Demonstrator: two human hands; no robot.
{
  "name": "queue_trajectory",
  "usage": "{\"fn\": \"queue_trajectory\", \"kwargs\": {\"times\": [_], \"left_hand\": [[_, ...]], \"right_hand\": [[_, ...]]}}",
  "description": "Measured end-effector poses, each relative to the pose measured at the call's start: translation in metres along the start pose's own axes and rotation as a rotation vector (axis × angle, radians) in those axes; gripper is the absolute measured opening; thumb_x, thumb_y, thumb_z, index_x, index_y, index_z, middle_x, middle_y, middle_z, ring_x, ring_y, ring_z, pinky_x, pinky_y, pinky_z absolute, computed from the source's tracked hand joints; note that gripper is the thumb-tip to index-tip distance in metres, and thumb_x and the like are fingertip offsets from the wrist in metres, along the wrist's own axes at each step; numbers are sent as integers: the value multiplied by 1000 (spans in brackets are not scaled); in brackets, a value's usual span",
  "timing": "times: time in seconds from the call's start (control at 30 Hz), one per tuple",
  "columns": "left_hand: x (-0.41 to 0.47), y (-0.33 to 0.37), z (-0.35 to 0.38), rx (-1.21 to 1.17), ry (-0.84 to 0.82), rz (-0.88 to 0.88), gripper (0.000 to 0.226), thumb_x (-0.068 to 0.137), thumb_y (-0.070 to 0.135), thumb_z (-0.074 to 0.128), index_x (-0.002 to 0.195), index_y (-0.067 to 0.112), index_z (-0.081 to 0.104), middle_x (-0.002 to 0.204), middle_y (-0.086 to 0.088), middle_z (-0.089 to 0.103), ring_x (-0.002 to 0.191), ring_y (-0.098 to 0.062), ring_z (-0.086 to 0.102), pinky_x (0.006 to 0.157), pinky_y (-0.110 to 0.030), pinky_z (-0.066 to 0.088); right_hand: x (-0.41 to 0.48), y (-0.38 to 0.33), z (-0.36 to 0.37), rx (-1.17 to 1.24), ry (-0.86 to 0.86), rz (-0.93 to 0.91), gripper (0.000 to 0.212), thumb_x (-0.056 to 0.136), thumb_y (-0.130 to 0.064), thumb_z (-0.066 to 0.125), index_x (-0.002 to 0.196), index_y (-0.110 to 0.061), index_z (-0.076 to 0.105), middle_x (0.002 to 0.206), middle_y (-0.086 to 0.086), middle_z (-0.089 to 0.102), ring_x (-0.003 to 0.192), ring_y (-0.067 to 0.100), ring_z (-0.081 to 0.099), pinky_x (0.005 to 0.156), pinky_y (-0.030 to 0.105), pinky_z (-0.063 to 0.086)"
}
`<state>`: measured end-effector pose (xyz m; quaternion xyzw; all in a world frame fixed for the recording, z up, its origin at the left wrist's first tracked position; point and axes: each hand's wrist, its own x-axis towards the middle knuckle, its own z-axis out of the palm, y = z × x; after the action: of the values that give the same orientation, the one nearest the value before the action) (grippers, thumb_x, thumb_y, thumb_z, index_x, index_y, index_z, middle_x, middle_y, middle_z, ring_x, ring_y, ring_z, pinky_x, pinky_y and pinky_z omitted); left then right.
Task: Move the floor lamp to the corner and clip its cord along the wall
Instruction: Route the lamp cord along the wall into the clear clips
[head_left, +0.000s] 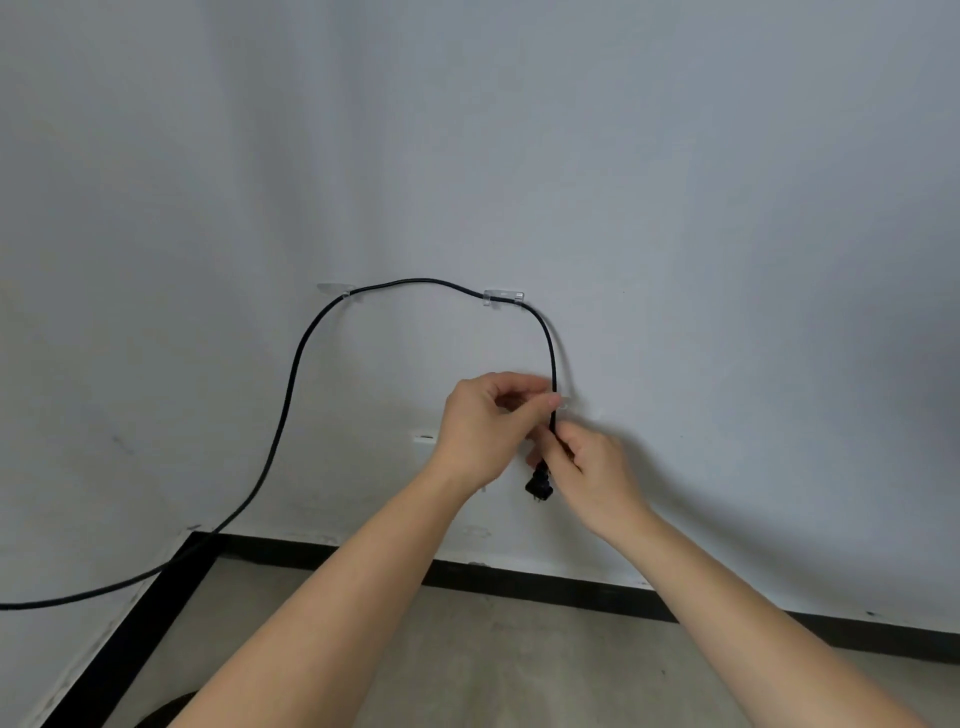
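Observation:
A black cord (291, 384) rises from the lower left, arches across the white wall (675, 208) and drops at the right. It passes through two clear clips, the left clip (336, 289) and the right clip (504, 297). My left hand (483, 421) pinches the hanging cord against a third clear clip (563, 402), partly hidden by my fingers. My right hand (587, 467) grips the cord just below, above the black plug (538, 487) that dangles free. The lamp itself is mostly out of view.
A black baseboard (519, 577) runs along the foot of the wall and turns at the corner (195, 535) on the left. Grey floor (467, 665) lies below. A dark round edge (166, 712) shows at the bottom left. A small clear clip (423, 438) sits left of my hands.

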<state>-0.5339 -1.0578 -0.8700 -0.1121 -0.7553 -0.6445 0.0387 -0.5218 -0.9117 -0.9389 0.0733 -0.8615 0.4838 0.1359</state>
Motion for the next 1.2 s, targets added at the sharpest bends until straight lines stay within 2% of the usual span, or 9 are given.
{"fn": "queue_trajectory", "kwargs": {"times": [0.07,0.2,0.37,0.47,0.6,0.8,0.93,1.07,1.2], "left_hand": [[2,-2,5,45,32,2,8,80,20,80,88,18,79,84,4,76,69,5,64,64,-7,48],[8,-6,10,-14,97,-21,5,79,18,80,77,22,79,77,8,77,69,1,67,68,-12,51],[8,-14,22,-121,189,-89,8,82,18,78,75,23,78,70,0,75,62,-5,66,61,-18,50],[10,-17,25,-102,237,-84,9,83,20,76,75,24,77,71,-1,76,64,-7,67,61,-21,51],[10,-18,26,-26,250,-54,11,83,23,75,73,27,75,67,3,75,65,-9,68,73,-27,57],[10,-18,27,-64,256,-79,6,82,23,76,77,21,78,67,1,75,64,-9,68,67,-28,52],[5,-21,24,-47,231,-34,6,83,21,74,79,23,77,68,9,74,67,-4,68,68,-21,52],[-10,-36,6,247,239,141,7,89,26,66,90,28,73,83,18,72,77,4,63,70,-10,45],[-27,-68,-24,771,302,323,28,88,20,66,115,12,67,113,-7,65,106,-26,58,83,-40,50]], "right_hand": [[-2,6,-1,18,-21,-6,33,97,-54,48,86,-31,69,80,-17,74,68,6,72,65,35,59],[-8,15,-4,90,4,-10,11,96,-38,60,96,-42,70,79,-15,75,70,5,73,66,26,57],[-14,25,-12,105,219,2,21,83,-44,68,94,-60,61,87,-28,71,73,1,70,66,20,57],[-15,34,-16,84,271,-34,24,81,-44,73,100,-53,62,91,-24,70,78,6,69,69,21,57],[-15,34,-15,-102,340,-204,18,85,-26,78,99,-36,72,83,-21,67,78,2,67,65,21,55],[-12,25,-14,-272,469,-136,7,80,-31,79,86,-34,76,75,-16,69,65,3,68,54,28,55],[-11,20,-7,-244,470,-49,10,81,-35,80,89,-32,76,79,-18,76,72,2,72,61,28,59],[-11,15,0,-252,468,-58,5,82,-35,79,86,-32,79,73,-13,77,68,8,73,58,34,58],[-12,9,9,-259,487,-57,3,83,-33,77,81,-30,78,67,-12,75,64,10,72,55,33,57]]}}
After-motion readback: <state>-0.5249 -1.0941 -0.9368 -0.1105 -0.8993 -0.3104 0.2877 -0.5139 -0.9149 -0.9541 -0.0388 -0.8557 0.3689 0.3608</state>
